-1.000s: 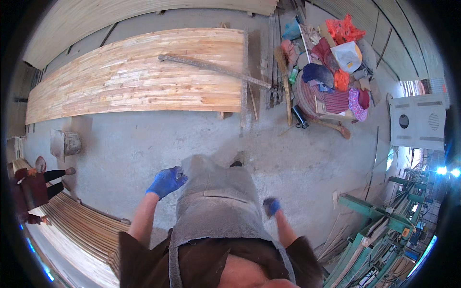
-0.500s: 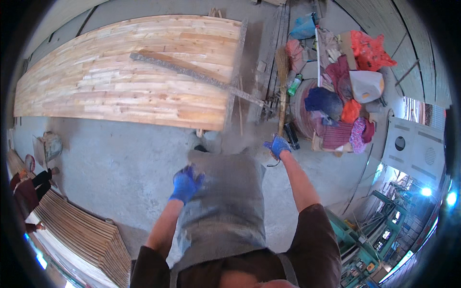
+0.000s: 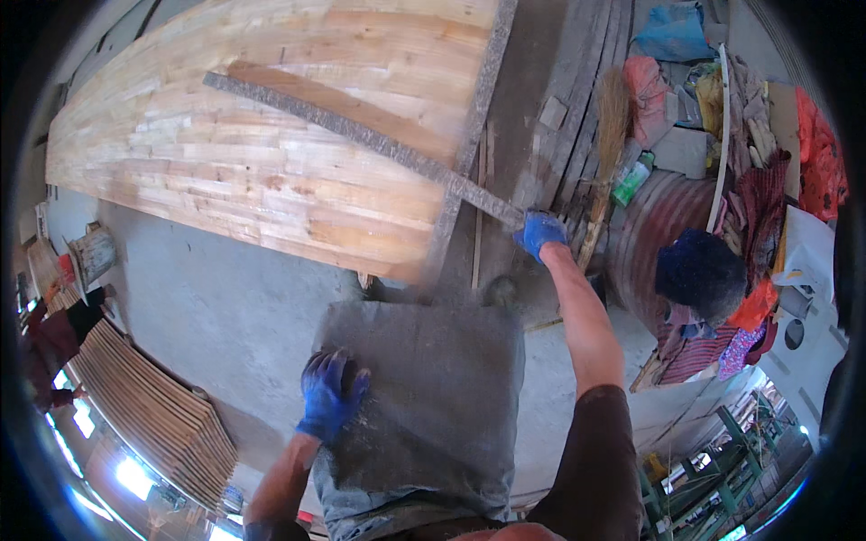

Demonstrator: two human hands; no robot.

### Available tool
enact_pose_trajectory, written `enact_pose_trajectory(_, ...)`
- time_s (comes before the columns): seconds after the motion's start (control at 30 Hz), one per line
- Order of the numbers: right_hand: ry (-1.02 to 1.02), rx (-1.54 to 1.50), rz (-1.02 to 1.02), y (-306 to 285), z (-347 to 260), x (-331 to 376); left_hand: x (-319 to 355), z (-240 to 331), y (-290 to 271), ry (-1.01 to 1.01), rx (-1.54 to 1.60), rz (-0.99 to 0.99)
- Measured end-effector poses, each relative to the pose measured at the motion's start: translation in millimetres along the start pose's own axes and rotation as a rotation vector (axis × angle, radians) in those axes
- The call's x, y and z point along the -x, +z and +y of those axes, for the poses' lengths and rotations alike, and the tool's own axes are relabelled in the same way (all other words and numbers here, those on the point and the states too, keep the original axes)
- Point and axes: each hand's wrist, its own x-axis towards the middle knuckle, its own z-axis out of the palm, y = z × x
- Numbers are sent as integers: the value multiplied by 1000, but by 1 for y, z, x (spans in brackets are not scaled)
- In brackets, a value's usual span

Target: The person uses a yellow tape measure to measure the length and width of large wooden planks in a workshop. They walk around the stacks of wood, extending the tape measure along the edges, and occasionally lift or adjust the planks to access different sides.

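From here I see the right hand (image 3: 541,233), in a blue glove, right up at the near end of a long speckled grey bar (image 3: 361,135). The bar slants away from that hand, forward and to the left, across a broad wooden panel (image 3: 244,162), well ahead of the left hand (image 3: 332,397). That left hand, gloved in blue too, holds nothing that I can see; its thumb stands off from loosely bent fingers, just in front of the grey apron (image 3: 451,361). I can't tell whether the glove meets the cloth.

The right fingers are bunched and partly out of sight at the bar's tip, so I can't say whether they grip it or only touch it. Beyond the right hand, on its right, a straw broom (image 3: 613,104) leans near a green bottle (image 3: 633,178). A small dark object (image 3: 598,287) beside the right forearm is mostly covered by it. The panel's far side runs out of view. Well off to the left hand's left, another person (image 3: 54,347) is cut off and dim.
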Motion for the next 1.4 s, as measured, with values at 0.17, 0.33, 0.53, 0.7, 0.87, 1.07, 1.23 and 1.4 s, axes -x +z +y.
enact_pose_trajectory(0.17,-209,-4,-284,-13,-22,56,-131,5,58,-296,1097,-204)
enact_pose_trajectory(0.33,-318,-247,-539,-57,-52,166,-249,30,71,-516,1960,-105)
enact_pose_trajectory(0.53,-4,-454,-46,-6,-31,352,-190,98,65,-612,2041,-140)
enact_pose_trajectory(0.7,247,-438,-217,61,-19,476,-128,193,60,-696,1983,-270)
enact_pose_trajectory(0.87,316,-448,-177,85,-43,501,-134,273,71,-593,1685,-374)
enact_pose_trajectory(1.07,53,-589,-137,67,-34,386,-200,298,61,17,897,-152)
enact_pose_trajectory(1.23,-23,-832,-211,73,8,214,-108,211,24,407,636,-145)
enact_pose_trajectory(1.4,-251,-437,1,96,-37,261,110,54,-22,-336,632,177)
